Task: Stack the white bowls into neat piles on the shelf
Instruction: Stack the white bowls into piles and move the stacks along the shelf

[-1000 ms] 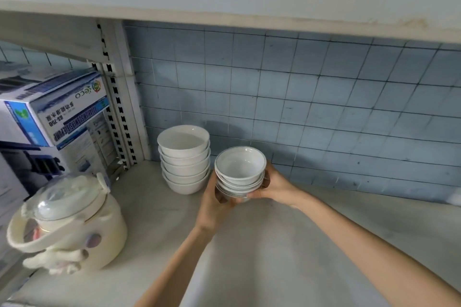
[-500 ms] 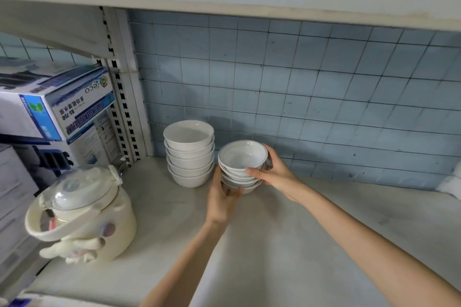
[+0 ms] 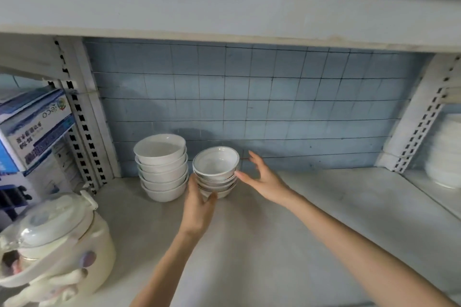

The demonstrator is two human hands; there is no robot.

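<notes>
Blue tiled wall (image 3: 249, 107) behind, pale shelf (image 3: 287, 237) below, and we have two piles of white bowls at the back. The tall pile (image 3: 162, 169) is on the left, and the small pile (image 3: 215, 169) is just beside it on the right.

Our left hand (image 3: 199, 209) grips the small pile low down, thumb on the front, fingers round its left side. Our right hand (image 3: 264, 179) is spread wide by the rim, holding nothing.

We judge this to be the set-down. So hold the left grip firm until the base sits flat, square the rims with the right fingertips, and leave a gap so the piles don't knock.

Now the doubts. White crockery (image 3: 444, 152) at far right is cut by the frame edge, and so is the kettle (image 3: 55, 239) at lower left. Our left hand covers the small pile's foot, so we can't tell if it's down. Whether a right fingertip touches the rim, we can't say either.
</notes>
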